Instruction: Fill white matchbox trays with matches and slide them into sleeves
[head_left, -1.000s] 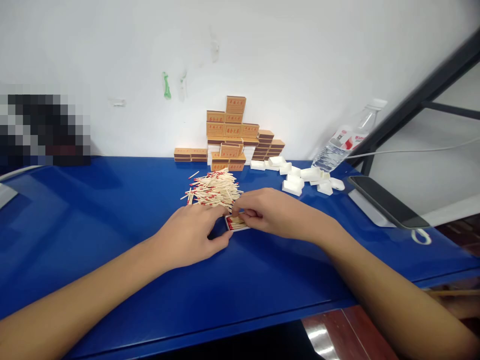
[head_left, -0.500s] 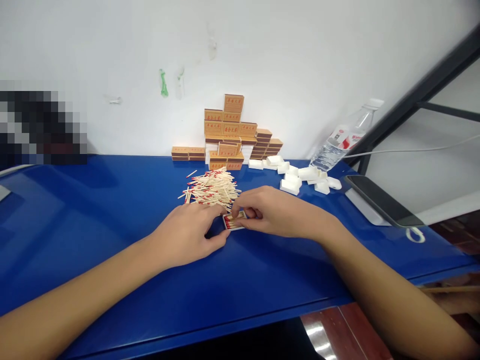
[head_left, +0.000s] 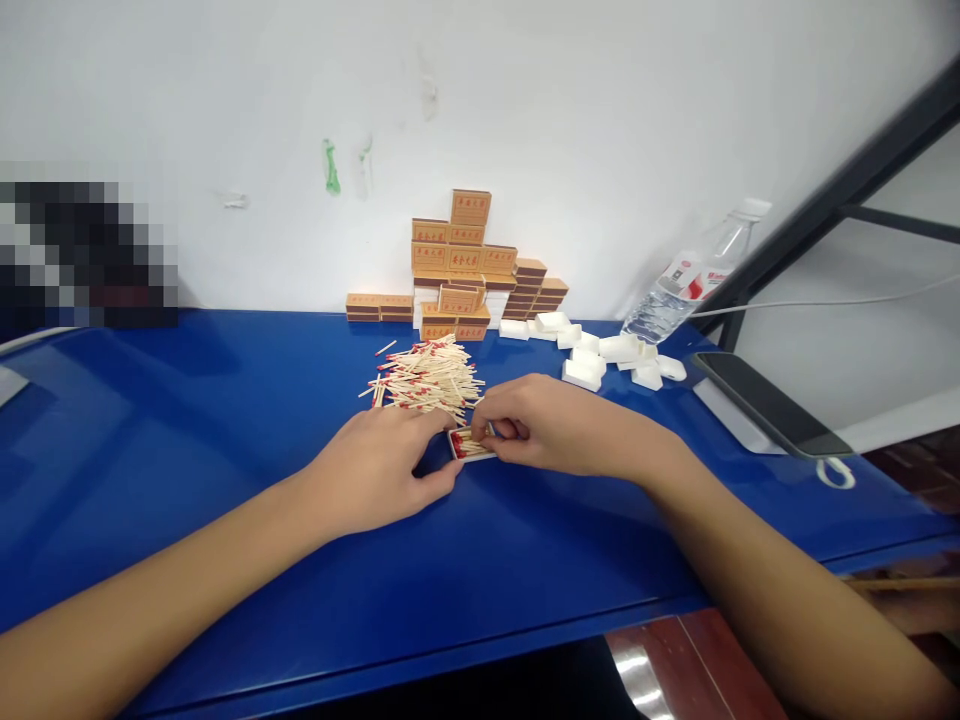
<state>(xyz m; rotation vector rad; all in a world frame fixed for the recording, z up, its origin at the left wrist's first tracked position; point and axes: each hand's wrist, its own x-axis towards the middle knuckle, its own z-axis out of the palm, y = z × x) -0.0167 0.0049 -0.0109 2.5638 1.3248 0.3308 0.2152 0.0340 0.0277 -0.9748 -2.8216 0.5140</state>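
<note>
A small white matchbox tray [head_left: 469, 446] holding red-tipped matches lies on the blue table [head_left: 225, 420]. My left hand [head_left: 382, 465] rests curled against the tray's left side, thumb and fingers closed round its end. My right hand [head_left: 551, 425] pinches at the matches in the tray from the right, fingers closed. Just behind both hands lies a loose pile of matches [head_left: 424, 376].
Stacked tan matchboxes [head_left: 461, 265] stand against the white wall. Several empty white trays [head_left: 600, 352] lie to their right. A clear water bottle [head_left: 686, 280] leans at the back right beside a black phone [head_left: 772, 402]. The table's front edge runs below my forearms.
Both hands stay at the tray; the right hand's fingers have shifted slightly over the matches. The tray has not moved.
</note>
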